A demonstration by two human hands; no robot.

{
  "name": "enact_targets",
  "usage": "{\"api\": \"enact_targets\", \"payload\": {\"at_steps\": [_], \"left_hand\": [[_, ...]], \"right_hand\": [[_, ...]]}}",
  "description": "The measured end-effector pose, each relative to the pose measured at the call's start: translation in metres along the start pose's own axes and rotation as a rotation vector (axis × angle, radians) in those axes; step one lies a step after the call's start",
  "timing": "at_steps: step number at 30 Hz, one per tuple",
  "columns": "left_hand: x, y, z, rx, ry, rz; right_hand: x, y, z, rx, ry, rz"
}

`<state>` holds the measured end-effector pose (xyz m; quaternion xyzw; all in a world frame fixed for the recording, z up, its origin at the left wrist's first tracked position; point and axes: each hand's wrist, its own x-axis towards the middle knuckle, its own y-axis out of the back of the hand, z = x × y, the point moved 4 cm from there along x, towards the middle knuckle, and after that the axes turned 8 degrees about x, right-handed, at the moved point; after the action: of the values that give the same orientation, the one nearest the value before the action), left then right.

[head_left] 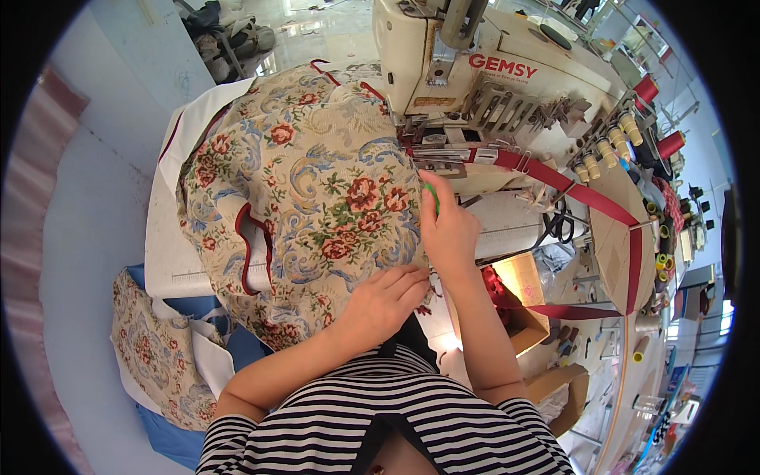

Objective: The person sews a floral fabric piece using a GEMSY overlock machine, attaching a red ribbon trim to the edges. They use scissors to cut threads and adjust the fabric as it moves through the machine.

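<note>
A floral tapestry fabric [317, 170] with dark red edging is spread over the white sewing machine bed, its right edge near the machine's needle area. My left hand [384, 305] rests on the lower right part of the fabric, fingers lying together and pointing to its edge. My right hand [449, 229] is closed at the right edge, just below the needle area, around a small green object [431, 198]; most of that is hidden, so its kind cannot be told. Dark red binding tape [582, 192] runs from the right into the sewing machine [435, 59].
Thread cones [617, 142] stand on a rack at right. Black scissors [559, 223] lie beyond my right hand. A cardboard box [529, 328] with red material stands below the machine bed. More floral fabric [150, 340] hangs over blue cloth [170, 443] at lower left.
</note>
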<state>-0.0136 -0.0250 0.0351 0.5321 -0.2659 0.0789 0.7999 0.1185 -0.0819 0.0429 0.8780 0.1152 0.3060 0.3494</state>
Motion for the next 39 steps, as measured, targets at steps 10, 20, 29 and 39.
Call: {"api": "enact_targets", "payload": {"at_steps": [10,20,29,39], "left_hand": [[0.002,0.001,-0.001,-0.013,-0.001,-0.006],[0.007,0.003,-0.001,-0.004,-0.013,0.008],[0.007,0.005,-0.002,-0.018,-0.001,0.011],[0.017,0.005,-0.007,-0.025,-0.004,0.041]], "right_hand": [[0.001,0.002,0.001,0.002,0.045,0.036],[0.005,0.006,-0.007,0.057,-0.014,-0.039],[0.006,0.004,-0.004,0.065,-0.049,-0.010],[0.001,0.031,0.020,0.450,-0.195,-0.059]]}}
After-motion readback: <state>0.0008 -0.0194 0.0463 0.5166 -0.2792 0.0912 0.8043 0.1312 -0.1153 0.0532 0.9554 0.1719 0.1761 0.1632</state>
